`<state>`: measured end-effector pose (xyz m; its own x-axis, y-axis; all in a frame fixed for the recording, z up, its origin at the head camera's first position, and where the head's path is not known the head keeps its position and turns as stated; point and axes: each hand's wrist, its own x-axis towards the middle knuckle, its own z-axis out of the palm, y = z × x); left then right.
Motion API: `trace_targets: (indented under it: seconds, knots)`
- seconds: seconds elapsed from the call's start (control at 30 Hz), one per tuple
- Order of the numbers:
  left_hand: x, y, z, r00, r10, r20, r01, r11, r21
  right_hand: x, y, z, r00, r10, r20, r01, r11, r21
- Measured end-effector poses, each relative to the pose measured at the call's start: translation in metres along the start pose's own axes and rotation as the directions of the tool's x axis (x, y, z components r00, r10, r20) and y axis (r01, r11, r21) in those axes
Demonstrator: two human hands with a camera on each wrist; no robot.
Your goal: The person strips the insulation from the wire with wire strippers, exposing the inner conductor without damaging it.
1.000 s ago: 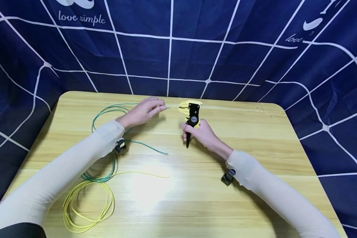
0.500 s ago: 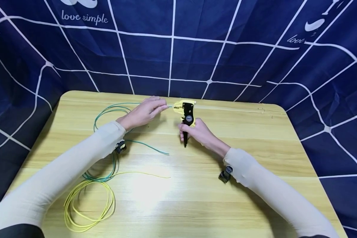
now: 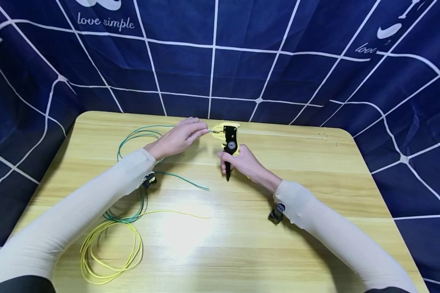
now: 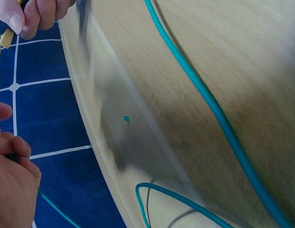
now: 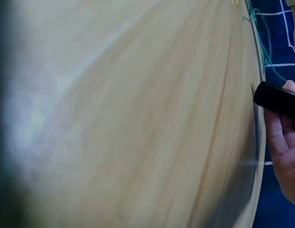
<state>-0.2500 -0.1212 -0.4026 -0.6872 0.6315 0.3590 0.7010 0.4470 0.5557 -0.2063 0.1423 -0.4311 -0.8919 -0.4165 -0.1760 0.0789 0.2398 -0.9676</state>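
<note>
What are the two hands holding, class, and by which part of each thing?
The right hand holds the yellow-and-black tool by its handle. The left hand pinches a green wire by the stretch close to the tool.

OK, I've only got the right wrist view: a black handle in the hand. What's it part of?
Observer: A yellow-and-black tool, its yellow head facing the left hand.
Operator: And what's the left hand holding?
Observer: A green wire, its tip right at the tool's head; too small to tell whether it's inside.
Operator: Any other colour of wire out?
Observer: Yes, a coil of yellow wire lies toward the near side of the table.
</note>
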Motion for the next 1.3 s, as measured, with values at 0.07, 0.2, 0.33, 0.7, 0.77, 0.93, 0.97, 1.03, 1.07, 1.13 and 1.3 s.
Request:
trace_targets:
  seconds: [0.07,0.2,0.33,0.7,0.77,0.93,0.97,1.03,1.07,1.13,1.3]
  knots:
    - [0.000,-0.001,0.000,1.000,0.001,0.002,-0.001,1.000,0.002,0.000,0.000,0.001,1.000,0.010,-0.012,-0.010,1.000,0.009]
    - [0.001,-0.001,0.000,1.000,-0.006,0.003,0.006,1.000,0.004,0.001,0.000,0.002,0.999,0.028,-0.030,-0.027,0.999,0.029]
    - [0.000,-0.001,0.000,1.000,-0.007,0.005,0.007,1.000,0.008,0.002,0.000,0.003,0.999,0.031,-0.027,-0.030,0.999,0.036]
    - [0.001,-0.001,0.001,1.000,0.005,0.002,-0.005,1.000,0.009,0.002,0.000,0.007,0.999,0.014,-0.049,-0.013,1.000,0.019]
    - [0.001,0.000,0.001,1.000,0.007,0.002,-0.007,1.000,0.005,0.002,0.000,0.008,0.998,0.024,-0.058,-0.022,0.999,0.028]
    - [0.001,0.001,0.002,1.000,0.019,-0.006,-0.019,1.000,-0.008,0.002,0.000,0.011,0.997,0.040,-0.071,-0.037,0.998,0.050]
    - [0.001,0.001,0.002,1.000,0.020,-0.008,-0.020,1.000,-0.010,0.002,0.001,0.012,0.997,0.039,-0.073,-0.035,0.998,0.049]
    - [0.001,0.001,0.003,1.000,0.013,-0.009,-0.013,1.000,-0.019,0.002,0.001,0.012,0.996,0.035,-0.077,-0.032,0.998,0.049]
    - [0.001,0.001,0.003,1.000,0.008,-0.009,-0.009,1.000,-0.024,0.002,0.002,0.012,0.996,0.033,-0.079,-0.030,0.998,0.048]
    - [0.000,0.001,0.003,1.000,0.000,-0.010,-0.001,1.000,-0.032,0.003,0.003,0.013,0.996,0.029,-0.084,-0.026,0.999,0.044]
    - [-0.001,0.001,0.003,1.000,-0.007,-0.016,0.006,0.999,-0.041,0.003,0.005,0.014,0.995,0.030,-0.095,-0.026,0.999,0.042]
